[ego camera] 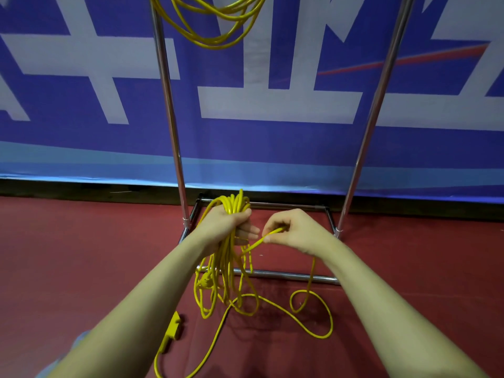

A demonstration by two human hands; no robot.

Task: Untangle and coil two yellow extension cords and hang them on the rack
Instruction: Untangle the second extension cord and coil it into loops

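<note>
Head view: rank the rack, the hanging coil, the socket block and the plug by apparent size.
1. rack
2. hanging coil, cut off at the top edge
3. socket block
4. plug, smallest, partly hidden among loops

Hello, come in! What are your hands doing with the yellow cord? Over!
Left hand grips coiled cord. Right hand pinches loose strand. Other cord already on rack.

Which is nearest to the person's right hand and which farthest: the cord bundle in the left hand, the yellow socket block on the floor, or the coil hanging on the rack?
From the right hand:
1. Cord bundle, just left, gripped by the left hand.
2. Socket block, lower left on the floor.
3. Hanging coil, high up on the rack.
</note>
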